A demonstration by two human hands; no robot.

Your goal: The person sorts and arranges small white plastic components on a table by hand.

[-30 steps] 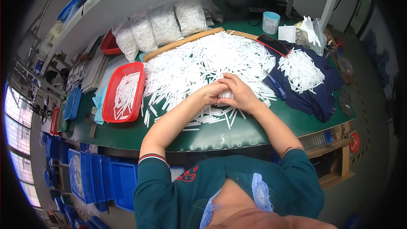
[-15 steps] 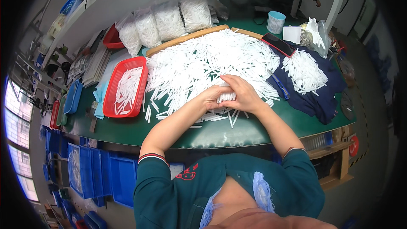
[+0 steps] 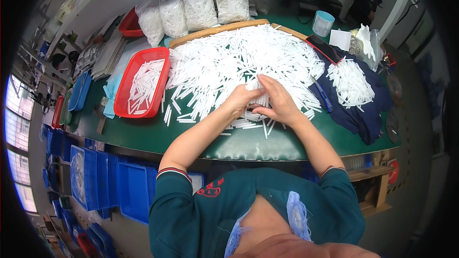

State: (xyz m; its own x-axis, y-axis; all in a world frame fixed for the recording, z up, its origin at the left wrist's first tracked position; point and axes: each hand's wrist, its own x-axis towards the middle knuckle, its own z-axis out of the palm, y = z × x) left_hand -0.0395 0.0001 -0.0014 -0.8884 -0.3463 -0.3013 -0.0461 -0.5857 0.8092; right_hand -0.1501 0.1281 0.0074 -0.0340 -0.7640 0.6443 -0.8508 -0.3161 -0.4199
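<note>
Over the near side of a wide heap of short white sticks [image 3: 210, 62], my two hands cup a bundle of the same sticks [image 3: 254, 85]. My left hand [image 3: 240, 99] closes round the bundle from its left side. On the other side my right hand [image 3: 282, 103] curves against it, fingers on the far side and thumb toward me. Parts of the bundle are hidden behind the fingers. A few loose sticks [image 3: 246, 123] lie just below my hands on the green tabletop [image 3: 258, 147].
To the left stands a red basket [image 3: 165, 80] of sticks. Wooden strips [image 3: 220, 30] and filled clear bags [image 3: 200, 10] line the back. At right are a dark blue cloth [image 3: 370, 124] with a stick pile [image 3: 351, 83], a phone [image 3: 324, 49] and a blue cutter knife [image 3: 323, 96].
My right thumb has moved away from my left hand, and the cupped grip has loosened around the bundle. The view has shifted slightly. Both hands stay over the heap's near side.
</note>
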